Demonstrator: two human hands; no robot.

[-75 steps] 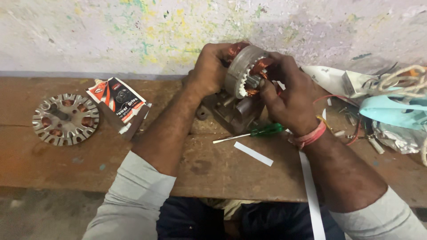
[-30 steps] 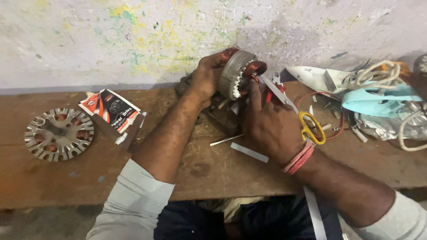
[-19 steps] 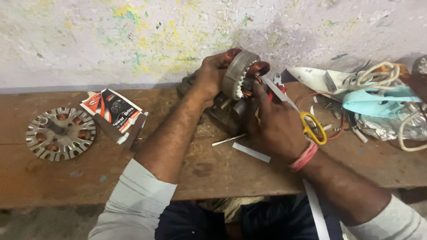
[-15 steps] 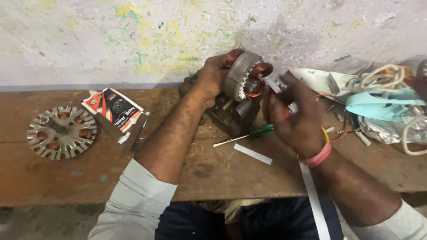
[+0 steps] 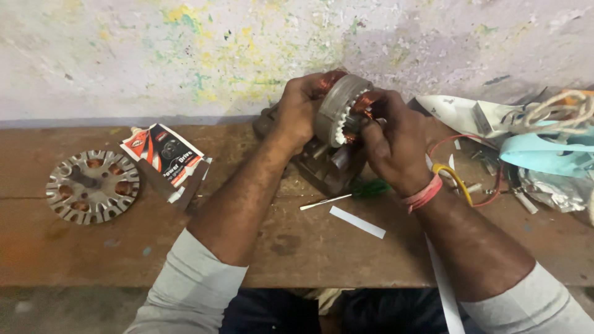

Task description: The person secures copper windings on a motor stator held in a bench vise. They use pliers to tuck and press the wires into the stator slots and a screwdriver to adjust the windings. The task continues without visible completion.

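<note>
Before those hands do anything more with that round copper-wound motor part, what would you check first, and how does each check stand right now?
1. Left hand grips the wound stator from its left side: ok.
2. Right hand has its fingertips at the copper coils: ok.
3. Stator held clear above the wooden bench: ok.
4. Green-handled screwdriver lies loose on the bench near the right hand: ok.
5. White paper strip lies nearby, flat on the bench: ok.
6. State of the coils under the fingers: cannot tell, hidden.
</note>
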